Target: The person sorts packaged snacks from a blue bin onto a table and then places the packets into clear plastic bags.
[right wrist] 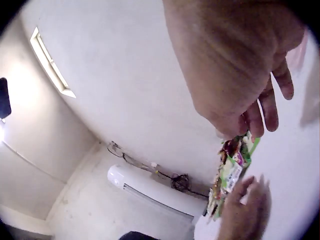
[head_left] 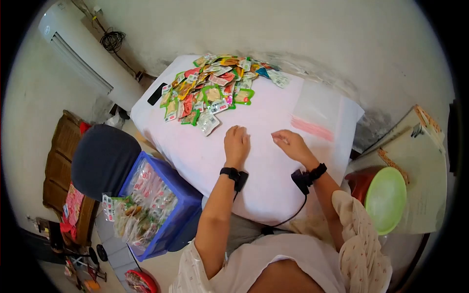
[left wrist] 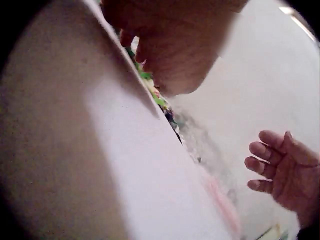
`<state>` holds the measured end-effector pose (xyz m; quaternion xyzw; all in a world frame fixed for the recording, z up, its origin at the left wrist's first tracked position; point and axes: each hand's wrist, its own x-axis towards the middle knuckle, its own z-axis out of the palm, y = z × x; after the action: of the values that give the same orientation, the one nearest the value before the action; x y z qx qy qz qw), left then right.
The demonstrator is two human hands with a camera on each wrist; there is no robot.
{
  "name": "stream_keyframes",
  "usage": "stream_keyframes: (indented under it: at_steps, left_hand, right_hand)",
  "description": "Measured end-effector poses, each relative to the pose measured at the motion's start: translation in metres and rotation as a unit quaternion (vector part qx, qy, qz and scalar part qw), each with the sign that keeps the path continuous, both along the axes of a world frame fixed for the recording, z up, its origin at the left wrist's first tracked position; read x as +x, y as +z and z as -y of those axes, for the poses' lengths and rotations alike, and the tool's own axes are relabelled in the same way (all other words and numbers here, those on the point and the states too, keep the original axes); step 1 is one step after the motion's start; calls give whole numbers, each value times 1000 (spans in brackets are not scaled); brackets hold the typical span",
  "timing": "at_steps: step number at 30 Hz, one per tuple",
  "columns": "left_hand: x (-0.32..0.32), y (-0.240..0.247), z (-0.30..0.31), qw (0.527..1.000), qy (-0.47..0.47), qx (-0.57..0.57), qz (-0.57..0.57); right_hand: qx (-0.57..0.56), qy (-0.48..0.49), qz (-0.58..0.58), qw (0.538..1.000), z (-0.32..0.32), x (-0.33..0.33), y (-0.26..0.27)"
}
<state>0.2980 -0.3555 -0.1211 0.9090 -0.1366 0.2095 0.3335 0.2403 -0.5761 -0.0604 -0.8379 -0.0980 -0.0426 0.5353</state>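
My left hand [head_left: 237,146] is over the white-covered table [head_left: 195,151], holding nothing, its fingers loosely bent. Just beyond it lies a pile of small snack packets [head_left: 210,93] in green, red, yellow and clear wrappers; a silvery packet [head_left: 208,124] at the pile's near edge is the closest. To the right, my right hand [head_left: 293,145] is also empty, with relaxed fingers turned toward the left hand. A stack of clear plastic bags with pink strips [head_left: 312,128] lies beyond the right hand. In the left wrist view the right hand [left wrist: 287,172] shows its spread fingers.
A black phone [head_left: 157,94] lies at the table's left edge. Left of the table stands a blue crate [head_left: 183,188] holding filled clear bags [head_left: 146,205], beside a dark chair back [head_left: 102,158]. A green basin [head_left: 386,200] stands on the right. The wall runs behind the table.
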Motion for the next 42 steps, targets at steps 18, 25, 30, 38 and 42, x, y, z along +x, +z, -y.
stream_keyframes:
  at_steps: [18,25,30,38,42]
  left_hand:
    - [3,-9,-8,1000,-3,5,9]
    - [2,-6,-8,1000,-6,-5,-20]
    - [1,-5,-8,1000,-7,-6,2]
    - [2,-7,-6,1000,3,-18,18]
    - [2,-10,-7,1000,8,-22,0]
  right_hand:
    - [-287,-84,170,939,-74,308,-24]
    - [-300,-92,120,942,-77,334,-36]
    - [-268,-79,231,932,-49,321,-37]
    - [-73,68,201,974,12,214,12]
    - [-13,157,-3,987,31,199,18]
